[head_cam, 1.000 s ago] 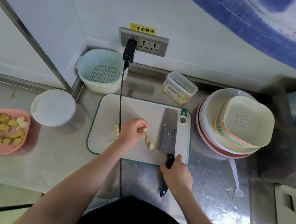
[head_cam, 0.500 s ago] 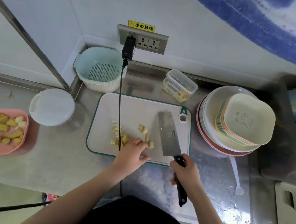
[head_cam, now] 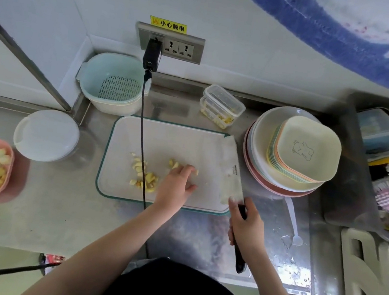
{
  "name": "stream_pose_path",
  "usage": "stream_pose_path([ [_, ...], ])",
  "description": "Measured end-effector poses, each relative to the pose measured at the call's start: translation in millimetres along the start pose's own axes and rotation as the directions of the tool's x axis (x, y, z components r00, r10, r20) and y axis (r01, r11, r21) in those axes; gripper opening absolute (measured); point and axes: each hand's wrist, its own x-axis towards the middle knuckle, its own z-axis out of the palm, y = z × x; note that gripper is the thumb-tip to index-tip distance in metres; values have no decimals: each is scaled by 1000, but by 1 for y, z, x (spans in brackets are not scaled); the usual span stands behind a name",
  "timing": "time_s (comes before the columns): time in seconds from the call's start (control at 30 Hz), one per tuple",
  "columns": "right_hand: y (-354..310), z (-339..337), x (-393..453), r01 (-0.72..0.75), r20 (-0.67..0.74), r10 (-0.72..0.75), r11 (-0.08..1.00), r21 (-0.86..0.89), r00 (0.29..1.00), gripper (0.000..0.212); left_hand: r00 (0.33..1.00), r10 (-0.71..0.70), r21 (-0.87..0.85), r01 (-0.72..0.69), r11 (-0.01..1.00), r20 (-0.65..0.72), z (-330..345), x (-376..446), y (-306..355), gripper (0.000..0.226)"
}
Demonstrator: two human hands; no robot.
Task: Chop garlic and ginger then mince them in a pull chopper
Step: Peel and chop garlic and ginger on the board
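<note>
**A:** What does the head camera show, looking down?

**B:** A steel tabletop [head_cam: 57, 215] with a white cutting board [head_cam: 164, 137] edged in green at its centre. Pale yellow chopped pieces [head_cam: 145, 176] of garlic and ginger lie in a loose pile on the board's near left part, with a few more [head_cam: 173, 163] just beyond.

**A:** Where are the hands?

**B:** The left hand [head_cam: 176, 186] rests palm down on the board beside the pile, its fingers [head_cam: 188, 170] loosely spread and reaching over the far pieces, touching them. Whether it holds any piece I cannot tell. The right hand [head_cam: 247, 227] is curled around the dark handle of a cleaver [head_cam: 233, 170] at the board's near right corner. The wide blade is blurred and lies along the board's right side, angled away from the person.

**A:** What else is around?

**B:** A pink bowl [head_cam: 2, 194] of yellow chunks sits at the far left. A round white lidded container [head_cam: 46, 135] stands between it and the board. Behind the board are a pale blue colander [head_cam: 112, 84] and a small clear box [head_cam: 222, 106]. A stack of plates and bowls [head_cam: 296, 152] sits to the right. A black cable [head_cam: 143, 139] hangs from a wall socket across the board.
</note>
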Motion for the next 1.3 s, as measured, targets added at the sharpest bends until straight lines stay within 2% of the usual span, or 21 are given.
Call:
stream_pose_path([
  [0.13, 1, 6, 0, 47, 31, -43, 992, -115, 999, 28, 1000, -4, 17, 4, 1000, -3, 4, 10, 5, 30],
  [0.33, 3, 0, 0, -5, 28, 7, 998, -70, 1000, 30, 998, 62, 14, -62, 998, 22, 4, 27, 6, 25],
  [0.43, 4, -4, 2, -16, 26, 17, 998, -57, 1000, 31, 999, 1, -11, -1, 1000, 41, 3, 32, 5, 19],
  [0.53, 4, -5, 6, -22, 25, 24, 999, -45, 999, 30, 992, -13, -124, 28, 992, 122, 1, 33, 6, 19],
  [0.63, 3, -1, 9, -9, 23, 11, 997, -75, 1000, 28, 984, -30, -152, 58, 987, 177, -1, 32, 5, 19],
  [0.9, 5, 24, 5, 208, 50, -203, 926, -316, 978, 22, 987, -124, -245, 145, 959, 99, 0, 22, 3, 11],
  [1.03, 4, 32, 8, 245, 74, -236, 877, -413, 969, 21, 988, -130, -248, 149, 957, 88, -2, 20, 6, 6],
  [1.17, 9, 34, 11, 237, 86, -222, 869, -435, 971, 19, 988, -133, -227, 146, 963, 73, -2, 21, 8, 6],
  [1.3, 12, 32, 10, 256, 49, -257, 889, -379, 965, 21, 989, -127, -203, 140, 969, 73, -2, 21, 8, 6],
])
